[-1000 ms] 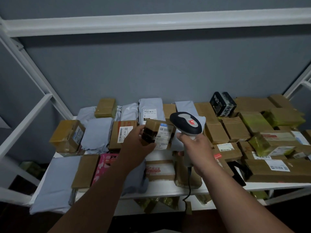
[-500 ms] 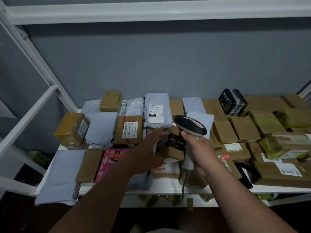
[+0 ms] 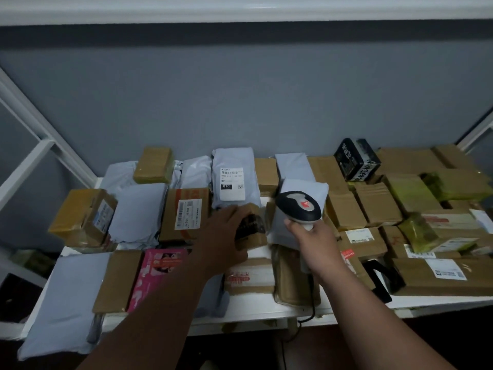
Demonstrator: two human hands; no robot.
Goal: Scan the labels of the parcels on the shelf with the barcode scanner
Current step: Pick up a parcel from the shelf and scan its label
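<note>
Both forearms reach up from the bottom of the frame toward the middle of a white shelf (image 3: 266,308) crowded with parcels.

The left hand (image 3: 221,236) sits just left of centre, back of the hand toward the camera, fingers curled over the top of a small brown box (image 3: 253,231) with a dark printed face. It grasps that box, which lies low among the other parcels, right of a taped carton with a barcode label (image 3: 188,213) and below a grey mailer bag with a white label (image 3: 232,182).

The right hand (image 3: 314,236) is just right of centre, wrist bent slightly upward, fingers clenched round the pale handle of the barcode scanner (image 3: 298,208). The scanner's dark head with a red mark tilts toward the upper left, close beside the small brown box, with a narrow gap between them. Its cable (image 3: 309,313) hangs past the shelf's front edge.

Left of the left forearm lie a pink packet (image 3: 157,273) and a flat brown parcel (image 3: 117,281). In the upper right stands a black box with white lettering (image 3: 354,158), amid rows of brown cartons, some wrapped in yellowish tape.
</note>
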